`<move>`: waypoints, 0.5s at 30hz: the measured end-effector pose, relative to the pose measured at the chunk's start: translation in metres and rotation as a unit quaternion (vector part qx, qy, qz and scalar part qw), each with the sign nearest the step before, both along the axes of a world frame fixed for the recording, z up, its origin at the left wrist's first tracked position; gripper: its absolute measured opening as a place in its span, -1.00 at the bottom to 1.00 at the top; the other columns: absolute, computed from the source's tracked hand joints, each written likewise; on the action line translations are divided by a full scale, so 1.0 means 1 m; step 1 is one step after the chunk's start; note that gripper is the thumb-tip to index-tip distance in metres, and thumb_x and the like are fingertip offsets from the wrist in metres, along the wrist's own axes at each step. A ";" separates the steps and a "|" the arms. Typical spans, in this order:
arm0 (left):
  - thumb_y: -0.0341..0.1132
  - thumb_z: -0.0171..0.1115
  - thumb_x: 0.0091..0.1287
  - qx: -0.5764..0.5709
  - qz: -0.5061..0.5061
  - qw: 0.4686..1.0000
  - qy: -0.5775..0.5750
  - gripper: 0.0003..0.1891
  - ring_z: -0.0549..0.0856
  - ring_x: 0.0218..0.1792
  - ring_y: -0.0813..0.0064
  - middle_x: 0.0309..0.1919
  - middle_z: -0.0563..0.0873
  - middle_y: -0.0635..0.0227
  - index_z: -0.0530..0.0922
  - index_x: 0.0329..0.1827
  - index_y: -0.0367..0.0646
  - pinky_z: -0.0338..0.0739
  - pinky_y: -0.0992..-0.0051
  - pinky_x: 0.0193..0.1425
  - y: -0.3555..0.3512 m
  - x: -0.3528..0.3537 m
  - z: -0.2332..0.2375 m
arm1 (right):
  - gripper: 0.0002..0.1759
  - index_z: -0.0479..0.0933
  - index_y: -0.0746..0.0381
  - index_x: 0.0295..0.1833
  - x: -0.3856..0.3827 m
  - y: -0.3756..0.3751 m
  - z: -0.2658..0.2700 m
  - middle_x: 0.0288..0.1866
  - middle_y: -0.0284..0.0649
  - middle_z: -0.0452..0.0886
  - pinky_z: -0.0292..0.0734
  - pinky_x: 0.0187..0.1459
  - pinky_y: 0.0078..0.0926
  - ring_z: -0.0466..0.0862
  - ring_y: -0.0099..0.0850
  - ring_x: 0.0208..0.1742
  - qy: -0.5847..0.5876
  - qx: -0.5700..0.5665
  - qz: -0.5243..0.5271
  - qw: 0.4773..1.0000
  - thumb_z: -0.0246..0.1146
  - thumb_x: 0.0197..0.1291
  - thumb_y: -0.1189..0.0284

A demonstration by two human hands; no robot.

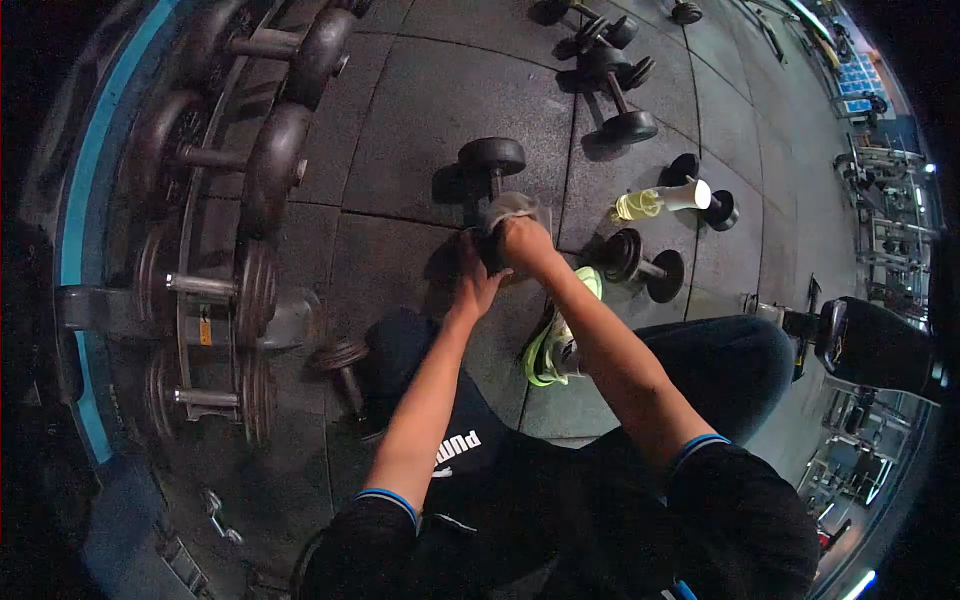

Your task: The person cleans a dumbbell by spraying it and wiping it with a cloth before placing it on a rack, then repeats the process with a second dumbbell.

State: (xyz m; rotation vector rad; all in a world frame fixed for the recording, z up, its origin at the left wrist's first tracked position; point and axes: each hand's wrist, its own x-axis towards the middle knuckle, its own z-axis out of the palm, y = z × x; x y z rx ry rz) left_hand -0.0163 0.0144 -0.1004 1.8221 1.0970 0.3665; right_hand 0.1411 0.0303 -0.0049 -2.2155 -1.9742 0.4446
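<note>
A dumbbell (492, 156) with dark round heads stands on the black floor mat in front of me. My right hand (524, 242) is closed around a greyish cloth (513, 207), which lies against the handle and near head of that dumbbell. Against the near head's left side rests my left hand (478, 278), its fingers spread and partly in shadow. To the right, a clear bottle with yellow liquid (638, 205) and a white top lies or leans beside another dumbbell (720, 210).
A rack of large dumbbells (205, 285) runs along the left. More dumbbells (628, 127) sit on the mat at the upper right, one (645, 265) right of my shoe (548, 350). A bench (880, 345) and gym machines stand at the far right.
</note>
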 end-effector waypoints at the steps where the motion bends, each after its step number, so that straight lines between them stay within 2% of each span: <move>1: -0.23 0.27 0.49 0.036 -0.022 0.997 0.066 -0.15 0.23 0.62 -0.04 0.63 0.17 -0.13 -0.02 0.67 -0.35 0.16 0.14 0.68 -0.004 0.000 -0.010 | -0.72 0.62 0.34 -0.26 -0.005 -0.004 0.006 -0.26 0.09 0.75 0.71 -0.13 -0.05 0.79 0.06 -0.16 -0.014 0.006 0.004 1.000 0.14 0.30 0.34; 2: -0.23 0.21 0.52 0.071 -0.044 0.988 0.133 -0.21 0.23 0.63 -0.03 0.64 0.18 -0.12 0.03 0.66 -0.37 0.16 0.16 0.68 -0.010 0.000 -0.015 | -0.73 0.62 0.33 -0.26 -0.008 -0.008 0.008 -0.28 0.07 0.75 0.71 -0.13 -0.04 0.79 0.05 -0.18 -0.027 0.011 0.009 1.000 0.15 0.29 0.34; 3: -0.23 0.23 0.50 0.136 -0.092 0.963 0.212 -0.26 0.29 0.60 -0.01 0.59 0.26 -0.13 0.13 0.62 -0.39 0.19 0.16 0.67 -0.014 0.001 -0.019 | -0.77 0.58 0.31 -0.11 -0.009 -0.008 0.010 -0.31 0.04 0.74 0.69 -0.12 -0.02 0.77 0.05 -0.18 -0.033 -0.026 0.004 0.999 0.21 0.22 0.38; 5: -0.22 0.26 0.45 0.263 -0.180 0.875 0.365 -0.33 0.41 0.54 0.05 0.51 0.42 -0.16 0.33 0.53 -0.43 0.25 0.18 0.64 -0.011 -0.001 -0.014 | -0.81 0.61 0.32 -0.22 -0.012 -0.010 0.031 -0.33 0.10 0.74 0.69 -0.14 -0.01 0.78 0.09 -0.22 0.004 -0.003 -0.007 1.000 0.23 0.20 0.40; 6: -0.26 0.22 0.46 0.216 -0.170 0.905 0.326 -0.37 0.48 0.47 0.04 0.43 0.49 -0.13 0.34 0.53 -0.39 0.33 0.16 0.57 -0.011 -0.005 -0.006 | -0.82 0.63 0.32 -0.27 -0.014 -0.010 0.042 -0.34 0.13 0.74 0.69 -0.16 -0.01 0.78 0.11 -0.24 0.024 0.007 -0.009 1.000 0.24 0.19 0.41; 8: -0.34 0.16 0.47 0.112 -0.149 0.951 0.246 -0.44 0.61 0.33 0.01 0.27 0.64 -0.08 0.36 0.51 -0.32 0.47 0.12 0.43 -0.010 -0.023 0.056 | -0.81 0.62 0.35 -0.20 -0.014 -0.010 0.044 -0.31 0.19 0.72 0.67 -0.13 0.03 0.76 0.16 -0.20 0.120 0.005 0.019 0.993 0.25 0.16 0.45; 9: -0.35 0.19 0.45 0.075 -0.132 0.962 0.227 -0.42 0.60 0.34 0.00 0.29 0.62 -0.08 0.36 0.51 -0.30 0.46 0.12 0.45 -0.014 -0.030 0.081 | -0.79 0.61 0.37 -0.16 -0.014 -0.015 0.045 -0.29 0.22 0.71 0.66 -0.11 0.05 0.75 0.19 -0.18 0.168 0.002 0.030 0.985 0.25 0.14 0.46; 12: -0.37 0.28 0.38 -0.032 -0.085 0.983 0.162 -0.37 0.56 0.39 -0.03 0.35 0.58 -0.06 0.37 0.52 -0.24 0.42 0.11 0.50 -0.028 -0.041 0.155 | -0.73 0.60 0.35 -0.07 -0.009 -0.033 0.102 -0.24 0.28 0.69 0.63 -0.07 0.08 0.71 0.27 -0.13 0.206 0.015 -0.132 0.969 0.25 0.12 0.48; 13: -0.37 0.31 0.36 -0.064 -0.068 0.986 0.138 -0.35 0.54 0.40 -0.03 0.37 0.56 -0.06 0.37 0.53 -0.22 0.41 0.11 0.52 -0.029 -0.040 0.171 | -0.74 0.62 0.31 -0.06 -0.006 -0.035 0.109 -0.23 0.28 0.69 0.64 -0.07 0.08 0.71 0.27 -0.13 0.228 0.102 -0.255 0.934 0.24 0.13 0.47; 14: -0.38 0.34 0.33 -0.096 -0.049 0.988 0.114 -0.33 0.53 0.42 -0.04 0.39 0.55 -0.06 0.37 0.53 -0.20 0.40 0.10 0.54 -0.030 -0.039 0.177 | -0.75 0.63 0.27 -0.06 -0.005 -0.036 0.114 -0.23 0.29 0.69 0.64 -0.07 0.07 0.71 0.27 -0.12 0.244 0.187 -0.370 0.877 0.23 0.14 0.47; 15: -0.40 0.35 0.32 -0.052 -0.053 0.995 0.063 -0.31 0.49 0.45 -0.04 0.42 0.51 -0.06 0.34 0.54 -0.21 0.36 0.11 0.56 -0.030 -0.038 0.176 | -0.70 0.64 0.34 -0.04 0.001 -0.040 0.123 -0.26 0.30 0.69 0.64 -0.07 0.06 0.73 0.26 -0.14 0.174 0.191 -0.409 0.875 0.26 0.22 0.36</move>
